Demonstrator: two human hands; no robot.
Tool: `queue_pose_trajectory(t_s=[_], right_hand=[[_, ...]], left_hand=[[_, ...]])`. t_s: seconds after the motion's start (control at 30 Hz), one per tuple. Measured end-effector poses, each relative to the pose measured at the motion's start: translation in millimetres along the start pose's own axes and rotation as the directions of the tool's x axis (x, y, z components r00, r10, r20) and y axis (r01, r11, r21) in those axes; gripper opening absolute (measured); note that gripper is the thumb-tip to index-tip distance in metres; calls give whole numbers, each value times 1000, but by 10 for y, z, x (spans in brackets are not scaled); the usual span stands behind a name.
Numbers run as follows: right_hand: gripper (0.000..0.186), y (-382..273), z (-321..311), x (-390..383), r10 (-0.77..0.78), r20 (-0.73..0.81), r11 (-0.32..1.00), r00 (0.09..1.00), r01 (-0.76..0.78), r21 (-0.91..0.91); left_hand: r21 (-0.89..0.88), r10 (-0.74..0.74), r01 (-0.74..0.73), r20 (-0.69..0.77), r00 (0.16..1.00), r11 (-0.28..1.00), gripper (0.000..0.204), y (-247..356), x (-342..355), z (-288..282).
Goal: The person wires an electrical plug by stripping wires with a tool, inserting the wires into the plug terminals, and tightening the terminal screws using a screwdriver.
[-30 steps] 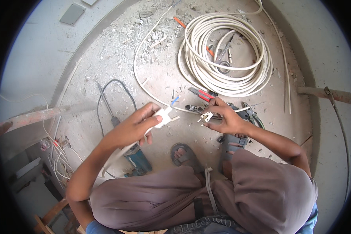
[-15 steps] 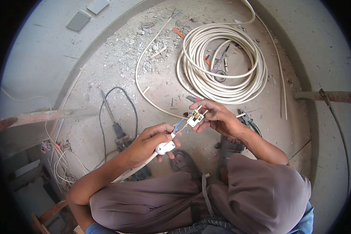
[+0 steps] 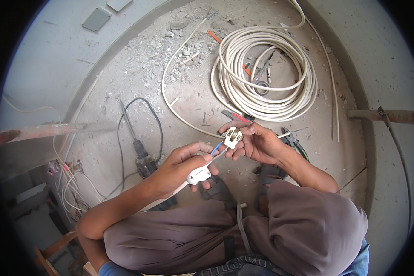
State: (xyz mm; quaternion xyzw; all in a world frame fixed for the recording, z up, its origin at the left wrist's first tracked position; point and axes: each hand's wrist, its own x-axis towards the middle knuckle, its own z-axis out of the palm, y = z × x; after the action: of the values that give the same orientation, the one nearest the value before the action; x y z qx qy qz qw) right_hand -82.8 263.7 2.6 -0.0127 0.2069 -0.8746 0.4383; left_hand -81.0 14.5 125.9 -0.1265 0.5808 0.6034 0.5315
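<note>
My left hand [image 3: 188, 163] is closed round a white plastic housing [image 3: 199, 175] on a white cable, with blue and greyish wires [image 3: 217, 149] coming out of its upper end. Just up and to the right, my right hand [image 3: 257, 142] grips a small white plug insert [image 3: 232, 137] with metal parts between thumb and fingers. The wires reach up to that insert; whether they are fixed in it I cannot tell. Beyond my right hand lie red-handled pliers [image 3: 240, 117] and another pair with dark handles [image 3: 294, 142].
A large coil of white cable [image 3: 264, 108] lies on the dusty, rubble-strewn floor [image 3: 138, 69]. A drill [image 3: 145, 161] with a long bit rests at left, beside tangled wires [image 3: 73, 184]. A curved wall [image 3: 46, 83] surrounds me, with pipes [image 3: 55, 130] at both sides.
Since a second ago my hands have come closer together, my left hand shifting right and down. The plug insert has moved left, its metal side now facing up, near the wire ends.
</note>
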Motion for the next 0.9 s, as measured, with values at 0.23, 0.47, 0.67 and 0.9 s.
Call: queue_pose_trajectory(t_s=[0.23,0.47,0.67,0.9], right_hand=[[51,70,-71,13,28,57,984,998,-37,173],[49,96,-89,1,32,16,991,999,-34,127],[40,116,62,15,-129,-71,974,989,113,-198],[32,75,146,-65,-276,1,754,961,217,-620]], left_hand=[[-141,3,-2,6,1000,990,30,-19,-6,-30],[-230,19,-6,54,998,973,30,-46,41,2],[-333,1,37,114,994,942,26,-92,103,-102],[-230,-55,66,56,997,971,20,-120,102,-100]])
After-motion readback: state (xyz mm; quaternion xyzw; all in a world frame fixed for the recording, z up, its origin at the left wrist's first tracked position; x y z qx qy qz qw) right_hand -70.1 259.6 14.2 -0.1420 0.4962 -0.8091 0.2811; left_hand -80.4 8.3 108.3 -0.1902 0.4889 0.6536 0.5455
